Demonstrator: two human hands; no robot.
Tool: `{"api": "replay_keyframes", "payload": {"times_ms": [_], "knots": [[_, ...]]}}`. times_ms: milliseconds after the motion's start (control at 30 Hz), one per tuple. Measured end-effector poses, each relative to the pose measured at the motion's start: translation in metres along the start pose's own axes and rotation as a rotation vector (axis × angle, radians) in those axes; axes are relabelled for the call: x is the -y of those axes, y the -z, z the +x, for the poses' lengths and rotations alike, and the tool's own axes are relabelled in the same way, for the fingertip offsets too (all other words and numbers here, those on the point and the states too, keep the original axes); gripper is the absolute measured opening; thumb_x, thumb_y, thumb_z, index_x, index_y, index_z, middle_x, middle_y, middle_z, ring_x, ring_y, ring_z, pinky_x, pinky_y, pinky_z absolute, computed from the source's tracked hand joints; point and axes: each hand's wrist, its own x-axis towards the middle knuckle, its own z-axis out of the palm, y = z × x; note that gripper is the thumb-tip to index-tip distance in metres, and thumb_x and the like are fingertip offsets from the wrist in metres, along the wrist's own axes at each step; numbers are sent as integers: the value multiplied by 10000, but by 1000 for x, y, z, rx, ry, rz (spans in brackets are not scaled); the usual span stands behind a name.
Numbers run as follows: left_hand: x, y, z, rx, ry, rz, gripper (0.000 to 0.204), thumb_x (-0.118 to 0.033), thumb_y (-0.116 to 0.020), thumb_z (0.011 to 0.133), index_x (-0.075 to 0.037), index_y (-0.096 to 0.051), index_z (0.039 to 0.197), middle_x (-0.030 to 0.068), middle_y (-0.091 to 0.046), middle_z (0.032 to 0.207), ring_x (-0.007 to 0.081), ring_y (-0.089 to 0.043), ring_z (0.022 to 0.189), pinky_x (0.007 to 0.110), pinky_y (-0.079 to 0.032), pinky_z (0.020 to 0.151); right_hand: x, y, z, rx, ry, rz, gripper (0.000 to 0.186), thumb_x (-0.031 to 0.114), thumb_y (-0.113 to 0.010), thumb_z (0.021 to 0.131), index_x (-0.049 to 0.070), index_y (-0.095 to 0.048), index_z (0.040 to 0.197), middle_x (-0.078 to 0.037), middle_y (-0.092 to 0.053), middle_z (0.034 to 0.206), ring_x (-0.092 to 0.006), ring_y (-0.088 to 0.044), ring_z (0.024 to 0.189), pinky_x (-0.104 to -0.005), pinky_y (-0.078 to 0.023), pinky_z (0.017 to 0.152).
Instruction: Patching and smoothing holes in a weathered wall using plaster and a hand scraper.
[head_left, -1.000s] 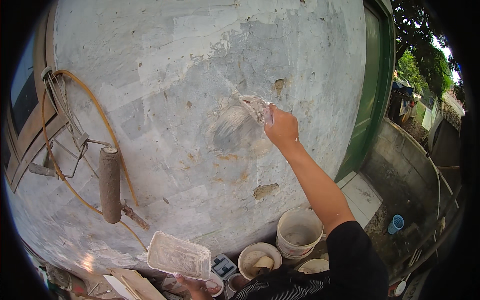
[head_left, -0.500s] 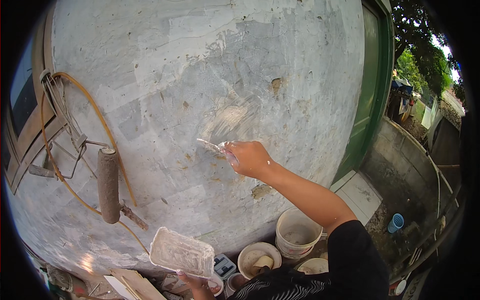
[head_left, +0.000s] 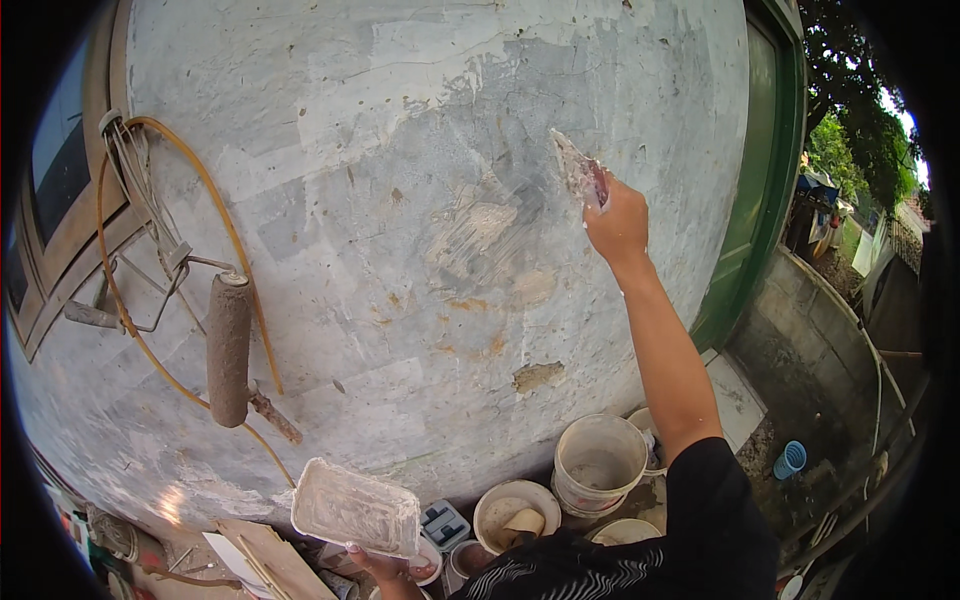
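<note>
My right hand [head_left: 618, 222] is closed round a putty knife [head_left: 574, 165], its blade smeared with pale filler. The blade is at the wall [head_left: 350, 290], up and right of a rough, streaked patch of filler [head_left: 482, 232]; whether it touches the surface I cannot tell. A smoother pale spot [head_left: 535, 287] shows just below that patch. Low in front of me, my left hand [head_left: 380, 570] holds a shallow rectangular tray [head_left: 352, 541] from beneath. Whitish filler coats the tray's inside. Most of the left hand's fingers are hidden under it.
A paint roller [head_left: 229, 350] and a looped orange hose [head_left: 215, 225] hang at left beside a wooden window frame [head_left: 80, 240]. Buckets [head_left: 600, 465] and a bowl [head_left: 490, 520] stand along the wall's foot. A green door [head_left: 750, 190] is at right, a blue plastic basket [head_left: 790, 459] beyond.
My right hand has moved up and right with the putty knife, off the patch's lower edge, and the blade now points upward. The tray stays low in my left hand. The view has shifted slightly.
</note>
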Motion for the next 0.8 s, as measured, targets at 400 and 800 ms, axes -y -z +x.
{"api": "replay_keyframes", "payload": {"times_ms": [400,800], "knots": [[-2,-15,-10,-39,68,128,1046,-723,-523,688,-41,-218,1420,143,-346,1377,328,-407,1207,453,-367,977,54,-46,-65,244,251,-100,296,100,-639,704,68,-617,998,-99,-612,813,-312,-624,644,-385,-518,540],[12,-8,-6,38,75,-28,989,-643,-582,722,-43,-214,1416,143,-379,1350,326,-454,1181,466,-426,947,37,-39,-159,510,382,-29,296,66,-605,679,114,-646,968,-61,-595,757,-269,-632,638,-379,-511,522]]}}
